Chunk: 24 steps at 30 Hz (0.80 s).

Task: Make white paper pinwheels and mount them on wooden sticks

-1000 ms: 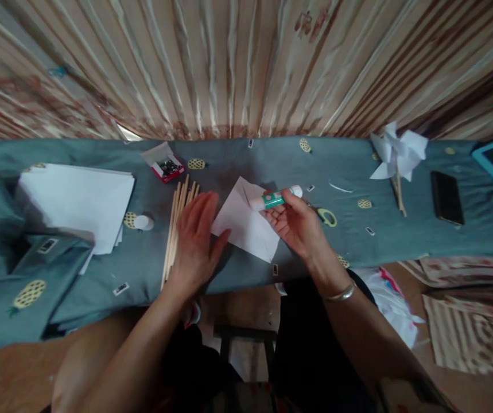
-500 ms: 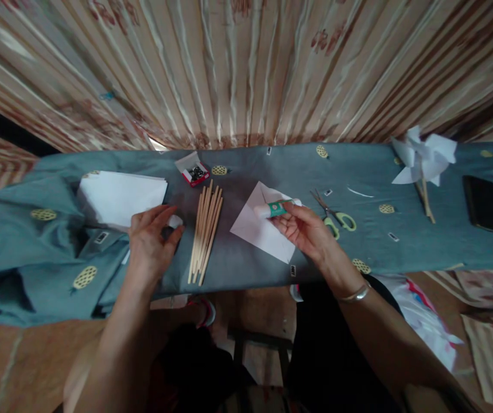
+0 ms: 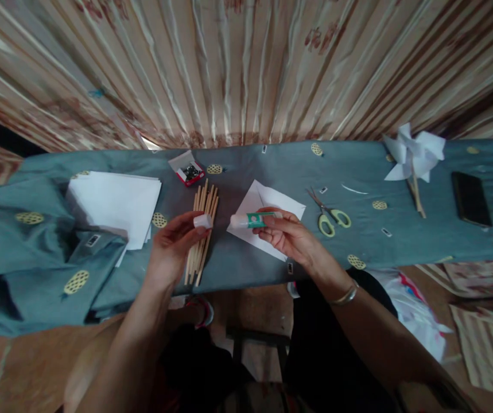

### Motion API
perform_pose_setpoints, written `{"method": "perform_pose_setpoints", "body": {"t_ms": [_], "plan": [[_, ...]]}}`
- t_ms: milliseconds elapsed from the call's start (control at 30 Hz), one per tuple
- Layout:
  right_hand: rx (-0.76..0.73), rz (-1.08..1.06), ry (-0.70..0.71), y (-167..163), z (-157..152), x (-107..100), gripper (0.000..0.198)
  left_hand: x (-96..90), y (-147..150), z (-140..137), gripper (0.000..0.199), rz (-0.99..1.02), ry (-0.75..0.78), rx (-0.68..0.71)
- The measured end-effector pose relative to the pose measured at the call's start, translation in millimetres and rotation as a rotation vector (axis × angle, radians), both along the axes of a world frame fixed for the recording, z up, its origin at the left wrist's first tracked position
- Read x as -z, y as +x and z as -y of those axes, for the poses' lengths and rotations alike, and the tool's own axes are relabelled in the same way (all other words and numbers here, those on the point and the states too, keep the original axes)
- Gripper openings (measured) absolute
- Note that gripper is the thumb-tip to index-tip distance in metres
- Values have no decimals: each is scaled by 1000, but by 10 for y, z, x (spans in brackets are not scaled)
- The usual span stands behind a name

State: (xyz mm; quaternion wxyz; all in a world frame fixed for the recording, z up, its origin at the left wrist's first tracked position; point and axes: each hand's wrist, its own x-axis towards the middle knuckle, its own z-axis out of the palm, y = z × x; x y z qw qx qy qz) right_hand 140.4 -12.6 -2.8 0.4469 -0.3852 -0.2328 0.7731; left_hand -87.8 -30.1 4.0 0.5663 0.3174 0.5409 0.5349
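Between the thumb and fingers of my left hand (image 3: 173,246) is a small white cap (image 3: 203,221), held above the bundle of wooden sticks (image 3: 201,252). My right hand (image 3: 287,238) grips a glue stick (image 3: 250,220) with a green label, its pale end pointing left toward the cap, a gap between them. Beneath the glue stick lies a square of white paper (image 3: 246,238) with crease or cut lines, partly covered by my right hand. Scissors (image 3: 330,218) with yellow-green handles rest open just right of the paper.
White paper sheets (image 3: 121,201) are stacked at the left. Behind the sticks sits an open red box (image 3: 189,170) of small metal pins. To the right lie paper pinwheels (image 3: 418,155) on sticks and a dark phone (image 3: 471,198). A curtain (image 3: 246,74) hangs along the table's far edge.
My left hand has moved right with the cap, from beside the paper stack to over the sticks. My right hand has shifted left with the glue stick, bringing the two closer.
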Motion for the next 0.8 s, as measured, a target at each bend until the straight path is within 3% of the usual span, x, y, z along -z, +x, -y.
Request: {"method": "perform_pose_setpoints", "body": {"t_ms": [267, 800], "plan": [[-20, -26, 8, -72, 40, 25, 30, -45, 151, 29, 36, 94, -63, 69], [-78, 32, 32, -71, 51, 113, 34, 4, 114, 62, 40, 23, -21, 112]]}}
